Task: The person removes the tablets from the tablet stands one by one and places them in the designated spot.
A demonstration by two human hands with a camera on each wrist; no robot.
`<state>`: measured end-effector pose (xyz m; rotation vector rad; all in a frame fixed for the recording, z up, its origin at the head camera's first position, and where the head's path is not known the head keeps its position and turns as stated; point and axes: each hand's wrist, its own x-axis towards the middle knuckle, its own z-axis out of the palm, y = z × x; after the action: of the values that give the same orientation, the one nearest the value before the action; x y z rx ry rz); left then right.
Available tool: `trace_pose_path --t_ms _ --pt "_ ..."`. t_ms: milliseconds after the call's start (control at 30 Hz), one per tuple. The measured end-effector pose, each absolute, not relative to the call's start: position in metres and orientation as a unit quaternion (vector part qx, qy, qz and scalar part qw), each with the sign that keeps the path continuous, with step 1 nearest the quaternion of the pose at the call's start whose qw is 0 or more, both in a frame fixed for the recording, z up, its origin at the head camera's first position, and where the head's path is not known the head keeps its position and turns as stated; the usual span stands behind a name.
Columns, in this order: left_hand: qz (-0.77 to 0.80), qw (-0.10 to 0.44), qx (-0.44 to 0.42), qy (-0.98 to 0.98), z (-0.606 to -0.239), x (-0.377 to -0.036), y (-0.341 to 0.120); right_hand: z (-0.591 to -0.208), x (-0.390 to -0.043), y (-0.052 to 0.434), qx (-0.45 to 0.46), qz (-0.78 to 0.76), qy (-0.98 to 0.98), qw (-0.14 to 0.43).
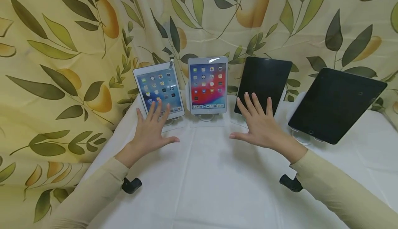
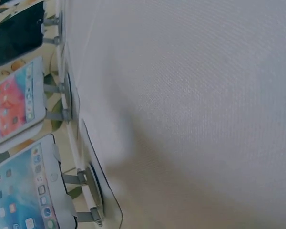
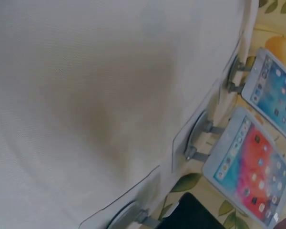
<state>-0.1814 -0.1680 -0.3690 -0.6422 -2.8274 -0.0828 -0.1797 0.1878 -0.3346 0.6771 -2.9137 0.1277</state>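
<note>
left hand point(image 1: 151, 129) is flat, fingers straight and spread, holding nothing, fingertips in front of the lower edge of the lit tablet w/ the blue screen point(image 1: 159, 89). whether they touch the glass or just float in front, can't tell. right hand point(image 1: 260, 123) is the same: wide, splayed, empty, fingertips over the bottom of a dark tablet point(image 1: 263, 84).

taking the red-screen tablet point(image 1: 208, 84) as the landmark: the blue one stands just left of it, the dark one just right of it, and a bigger dark tablet point(image 1: 335, 104) sits further right, well apart and leaning back more. the hands are nearer the person than the landmark, one on each side of it.

risks, as i judge them: each tablet perches on a small stand point(image 2: 88, 183) w/ thin prongs, so a push from the flat fingers could tip one backward or slide it off. a stray fingertip on a lit screen could open an app. the white tablecloth point(image 1: 205, 173) is loose, so dragging a palm could bunch it and shift the stands.

count: 4 tablets, 2 lit, 2 dark; 2 hands; stands under each, not all clearly visible; 1 leaf-and-fruit curtain point(image 1: 62, 49) behind.
</note>
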Motion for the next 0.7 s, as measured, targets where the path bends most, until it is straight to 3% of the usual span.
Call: trace_pose_path --t_ms 700 --pt "-0.103 0.132 -0.153 -0.974 -0.370 -0.188 -0.176 -0.327 -0.207 0.133 0.270 0.049 -0.959 0.072"
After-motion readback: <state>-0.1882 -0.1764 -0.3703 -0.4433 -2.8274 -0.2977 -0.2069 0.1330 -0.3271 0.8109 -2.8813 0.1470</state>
